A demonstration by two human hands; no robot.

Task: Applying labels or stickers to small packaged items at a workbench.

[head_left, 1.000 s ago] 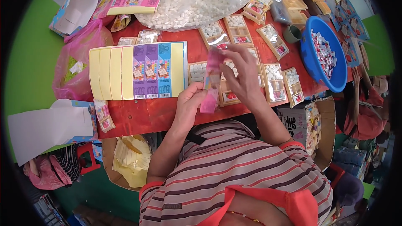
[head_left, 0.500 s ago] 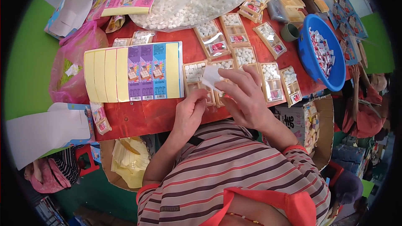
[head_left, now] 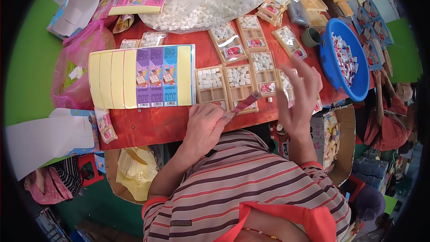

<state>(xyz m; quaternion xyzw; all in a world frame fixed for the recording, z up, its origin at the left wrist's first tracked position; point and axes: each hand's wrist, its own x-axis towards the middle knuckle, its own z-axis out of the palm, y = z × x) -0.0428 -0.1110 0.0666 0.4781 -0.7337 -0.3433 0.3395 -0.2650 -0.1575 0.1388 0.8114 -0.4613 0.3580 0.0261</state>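
Note:
My left hand is closed on a narrow pinkish printed label, which slants up to the right over the near trays. To its right, my right hand is raised with fingers apart and nothing visible in them. It partly hides a tray behind it. Small tan compartment trays stand in front of me, among them one tray beside the left hand and another right of that. White cubes fill their far compartments, and some hold red packets. The label sheet, with several labels peeled off, lies left of them.
A large clear bag of white cubes spreads across the back. On the right stand a blue basin of small packets and a grey-green cup. A pink plastic bag hangs at left. Cardboard boxes flank me below the red table.
The white-backed label from my right hand is now in my left, turned nearly edge-on with print showing. My right hand has moved right and spread its fingers.

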